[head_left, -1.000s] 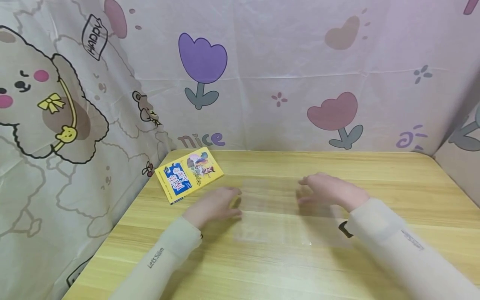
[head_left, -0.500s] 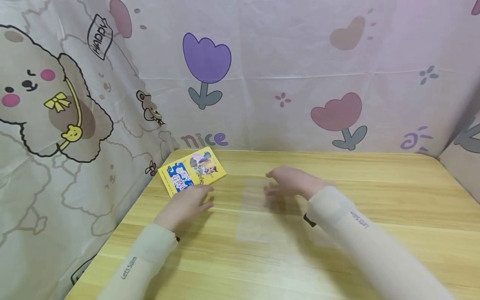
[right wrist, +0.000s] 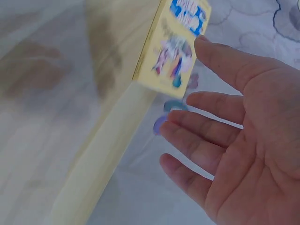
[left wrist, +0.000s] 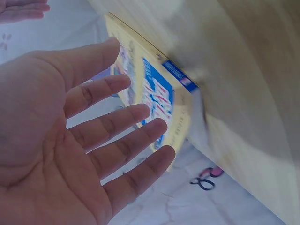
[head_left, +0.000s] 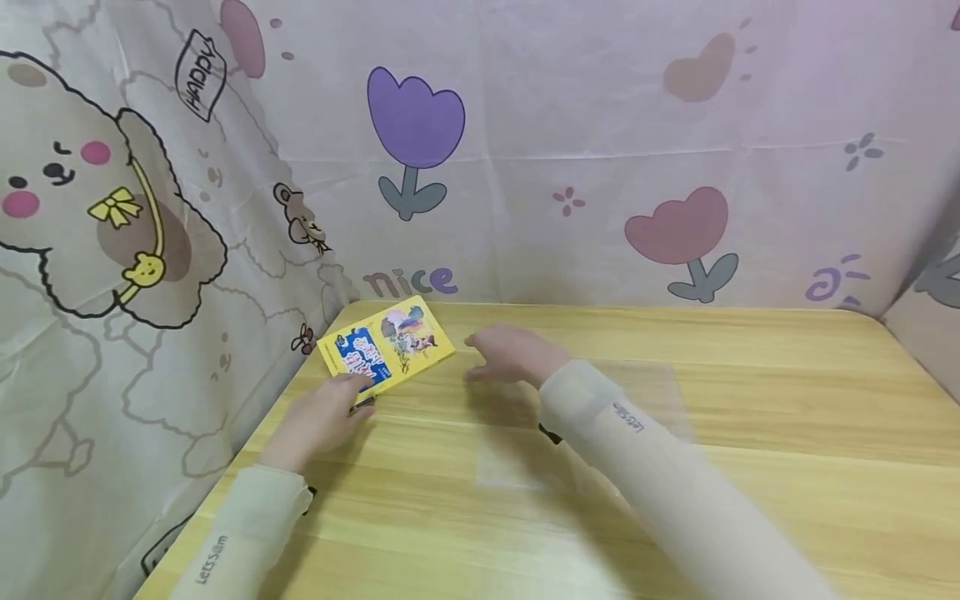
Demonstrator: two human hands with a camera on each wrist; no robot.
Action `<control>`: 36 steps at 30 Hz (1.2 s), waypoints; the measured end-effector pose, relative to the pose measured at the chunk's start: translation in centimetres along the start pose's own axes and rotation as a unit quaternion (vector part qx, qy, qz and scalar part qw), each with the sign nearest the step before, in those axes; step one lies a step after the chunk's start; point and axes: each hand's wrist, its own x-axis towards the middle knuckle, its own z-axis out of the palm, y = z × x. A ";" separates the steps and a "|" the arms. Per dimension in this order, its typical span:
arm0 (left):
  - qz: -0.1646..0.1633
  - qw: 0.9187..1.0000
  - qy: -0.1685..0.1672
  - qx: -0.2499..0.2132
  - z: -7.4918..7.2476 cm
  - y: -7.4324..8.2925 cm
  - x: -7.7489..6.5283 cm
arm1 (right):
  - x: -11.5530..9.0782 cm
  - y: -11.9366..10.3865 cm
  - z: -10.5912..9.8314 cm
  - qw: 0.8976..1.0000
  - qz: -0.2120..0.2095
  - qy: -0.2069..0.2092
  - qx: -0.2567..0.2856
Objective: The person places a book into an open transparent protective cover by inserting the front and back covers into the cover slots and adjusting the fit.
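Note:
A yellow book (head_left: 416,337) with a blue title panel lies flat and tilted at the table's back left corner. My left hand (head_left: 318,421) is at its near left edge, the fingertips overlapping the cover in the head view; whether they touch it I cannot tell. In the left wrist view the fingers (left wrist: 133,119) are spread and hold nothing. Just right of the book hovers my right hand (head_left: 517,354), its fingers apart and holding nothing. The right wrist view shows the book (right wrist: 171,56) beyond the thumb.
A thin transparent sheet (head_left: 660,392) lies flat on the wooden table (head_left: 787,483), partly beneath the right forearm. Printed cloth (head_left: 540,100) hangs behind the table and along its left and right sides.
Both hands have moved left, the left one also nearer the front of the table. The right hand has crossed from above the clear sheet to beside the book. The book has stayed in place.

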 end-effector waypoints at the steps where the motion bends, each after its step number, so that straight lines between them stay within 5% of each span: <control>1: -0.002 1.000 0.000 0.001 0.0 -0.3 0.0 | 0.5 -0.4 0.2 1.000 0.002 -0.001 0.005; 6: -0.009 1.000 -0.004 0.004 0.3 -1.3 -0.2 | 2.8 -1.9 1.1 1.000 0.019 0.003 0.020; 18: -0.024 0.999 -0.023 0.007 0.3 -1.9 -0.4 | 5.5 -2.7 2.8 0.999 0.029 0.000 -0.038; 36: -0.023 0.999 -0.029 0.003 1.1 -2.7 -0.4 | 6.9 -3.7 4.0 0.997 0.057 -0.040 -0.017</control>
